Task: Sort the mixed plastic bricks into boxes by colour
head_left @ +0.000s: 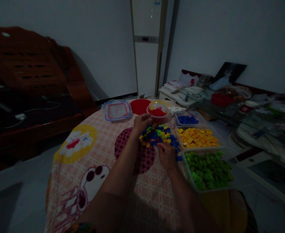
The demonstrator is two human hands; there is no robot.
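Note:
A pile of mixed coloured bricks [157, 135] lies on the patterned tablecloth [96, 155]. My left hand [140, 123] rests at the pile's far left edge, fingers curled down onto the bricks. My right hand [166, 154] sits at the pile's near edge, fingers bent and pinching among the bricks; what it holds is too small to make out. To the right stand clear tubs of green bricks [208, 170], yellow bricks [197, 137] and blue bricks [187, 119]. A round tub of red bricks [157, 113] is behind the pile.
Stacked clear lids [116, 110] and a red lid [140, 106] lie at the table's far side. A dark wooden bench [30, 84] stands left. A cluttered glass table [230, 100] is right. A tall white unit [147, 45] stands at the wall.

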